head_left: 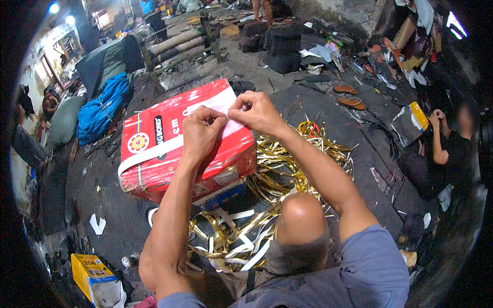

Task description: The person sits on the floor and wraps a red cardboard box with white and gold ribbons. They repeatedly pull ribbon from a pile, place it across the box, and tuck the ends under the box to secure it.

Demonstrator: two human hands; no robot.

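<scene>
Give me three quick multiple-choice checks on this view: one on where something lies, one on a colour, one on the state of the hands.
1. Where does the gold strip pile lie?
A. On top of the box
B. On the floor, right of and below the box
C. In a bag

2. What colour is the box mainly?
A. Red
B. Green
C. Black

3. What are the left hand and right hand doing?
A. Hanging free
B. Pinching at the white band on top of the box
C. Holding sandals

Answers: 1 B, strips spread beside the box; 2 A, red faces show; 3 B, fingertips meet on the band.
</scene>
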